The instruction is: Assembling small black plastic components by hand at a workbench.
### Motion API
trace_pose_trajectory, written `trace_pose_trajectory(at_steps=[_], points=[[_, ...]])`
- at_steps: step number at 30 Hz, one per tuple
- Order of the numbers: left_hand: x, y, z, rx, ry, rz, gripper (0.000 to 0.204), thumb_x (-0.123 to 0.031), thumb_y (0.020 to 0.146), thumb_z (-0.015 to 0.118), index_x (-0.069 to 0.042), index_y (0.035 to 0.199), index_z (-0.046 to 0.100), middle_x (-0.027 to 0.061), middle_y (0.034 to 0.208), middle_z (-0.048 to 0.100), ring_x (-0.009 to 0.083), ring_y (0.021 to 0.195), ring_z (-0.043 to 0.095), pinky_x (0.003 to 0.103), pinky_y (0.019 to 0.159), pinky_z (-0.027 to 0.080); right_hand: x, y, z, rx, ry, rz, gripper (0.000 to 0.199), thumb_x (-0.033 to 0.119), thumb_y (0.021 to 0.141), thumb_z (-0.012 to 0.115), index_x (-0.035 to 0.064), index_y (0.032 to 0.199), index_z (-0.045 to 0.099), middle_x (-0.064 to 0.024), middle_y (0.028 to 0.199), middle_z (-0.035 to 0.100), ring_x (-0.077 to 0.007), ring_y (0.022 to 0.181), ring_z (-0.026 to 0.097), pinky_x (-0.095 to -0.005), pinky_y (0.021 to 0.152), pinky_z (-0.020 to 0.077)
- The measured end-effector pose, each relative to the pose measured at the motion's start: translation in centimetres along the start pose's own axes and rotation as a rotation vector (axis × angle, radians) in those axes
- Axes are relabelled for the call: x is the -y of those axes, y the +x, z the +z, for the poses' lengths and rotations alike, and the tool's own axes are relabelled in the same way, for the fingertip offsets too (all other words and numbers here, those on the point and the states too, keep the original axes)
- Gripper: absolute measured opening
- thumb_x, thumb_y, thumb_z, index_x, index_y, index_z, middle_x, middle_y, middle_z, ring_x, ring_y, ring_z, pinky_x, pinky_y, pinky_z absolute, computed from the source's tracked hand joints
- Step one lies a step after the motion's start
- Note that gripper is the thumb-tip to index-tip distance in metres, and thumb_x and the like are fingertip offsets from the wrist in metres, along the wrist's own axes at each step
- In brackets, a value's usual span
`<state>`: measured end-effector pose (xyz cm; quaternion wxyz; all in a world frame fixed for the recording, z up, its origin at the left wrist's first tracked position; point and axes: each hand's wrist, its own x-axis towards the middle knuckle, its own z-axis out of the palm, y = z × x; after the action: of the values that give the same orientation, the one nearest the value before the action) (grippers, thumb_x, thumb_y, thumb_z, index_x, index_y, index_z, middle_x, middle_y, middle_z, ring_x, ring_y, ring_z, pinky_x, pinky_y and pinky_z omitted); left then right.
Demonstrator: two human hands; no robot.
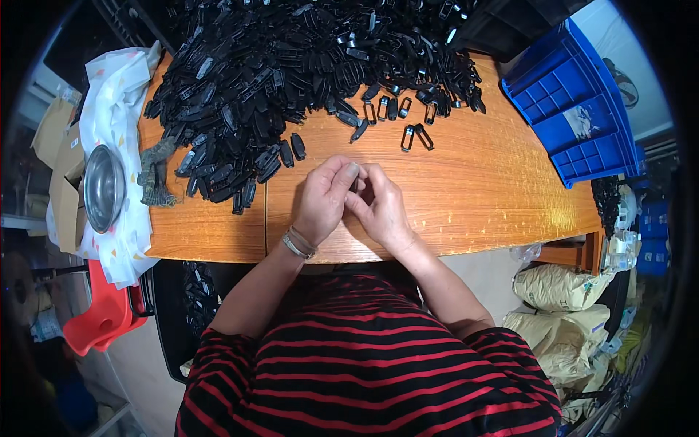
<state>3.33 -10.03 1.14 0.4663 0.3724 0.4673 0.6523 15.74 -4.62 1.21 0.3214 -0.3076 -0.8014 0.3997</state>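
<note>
My left hand and my right hand meet over the near part of the wooden table. The fingers of both are closed and pressed together at the tips. A dark sliver shows between them, but the fingers cover most of it and I cannot make out what it is. Just beyond my hands lie a few black oblong frames with open middles. Solid black oblong plastic pieces lie to the left of my fingers, at the edge of a large pile of black plastic parts.
A blue plastic crate stands tilted at the right edge. On the left are a metal bowl on white plastic sheeting, a grey-green glove-like cloth and a red chair. Paper sacks sit on the floor at right.
</note>
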Motion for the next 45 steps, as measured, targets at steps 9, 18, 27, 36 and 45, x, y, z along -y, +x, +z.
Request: trace_pose_trajectory(at_steps=[9,18,27,36,45], points=[[-0.9,2.9,-1.8,0.118,-0.062,-0.116,0.027,-0.02,0.101,0.047,0.0,0.088,0.061,-0.0012,0.076,0.057,0.0045,0.069,0.051,0.019,0.065,0.043,-1.9,2.4,-1.2,0.167,0.174,-0.008,0.033,0.017,0.082,0.076,0.0004,0.106,0.059,-0.0031,0.079,0.058,-0.01,0.071,0.056,-0.0259,0.062,0.0489],[0.2,10.4,-2.8,0.004,1.384,0.388,0.01,-0.014,0.081,0.067,-0.01,0.088,0.062,0.0111,0.087,0.057,0.0314,0.078,0.063,0.043,0.065,0.052,-5.1,8.2,-1.6,-0.009,-0.594,-0.306,0.021,0.001,0.074,0.063,0.0045,0.094,0.063,-0.0121,0.095,0.054,-0.0305,0.093,0.055,-0.0414,0.07,0.0516],[0.2,9.1,-3.3,-0.007,1.365,0.571,0.008,-0.007,0.08,0.062,-0.011,0.086,0.061,0.0075,0.09,0.054,0.0267,0.076,0.063,0.037,0.061,0.053,-4.0,7.4,-3.5,0.138,-0.671,-0.218,0.011,0.012,0.078,0.071,0.0031,0.082,0.064,-0.011,0.08,0.06,-0.0301,0.071,0.063,-0.0396,0.062,0.0512],[0.6,9.0,-3.3,0.109,1.485,0.623,0.004,-0.008,0.078,0.063,-0.012,0.079,0.062,0.0061,0.084,0.056,0.0243,0.072,0.063,0.036,0.059,0.053,-3.1,4.9,-4.1,0.152,-0.61,-0.161,0.016,0.017,0.08,0.07,0.0022,0.087,0.067,-0.0144,0.083,0.06,-0.0325,0.071,0.064,-0.0403,0.063,0.0525],[-0.3,8.0,-2.6,-0.061,1.052,0.451,0.005,-0.012,0.076,0.071,-0.009,0.078,0.066,0.006,0.084,0.062,0.0248,0.073,0.064,0.035,0.063,0.051,-3.8,3.9,-5.0,0.166,-0.537,-0.14,0.024,0.014,0.079,0.073,0.0019,0.098,0.065,-0.0147,0.087,0.062,-0.0327,0.077,0.064,-0.0389,0.066,0.0518]])
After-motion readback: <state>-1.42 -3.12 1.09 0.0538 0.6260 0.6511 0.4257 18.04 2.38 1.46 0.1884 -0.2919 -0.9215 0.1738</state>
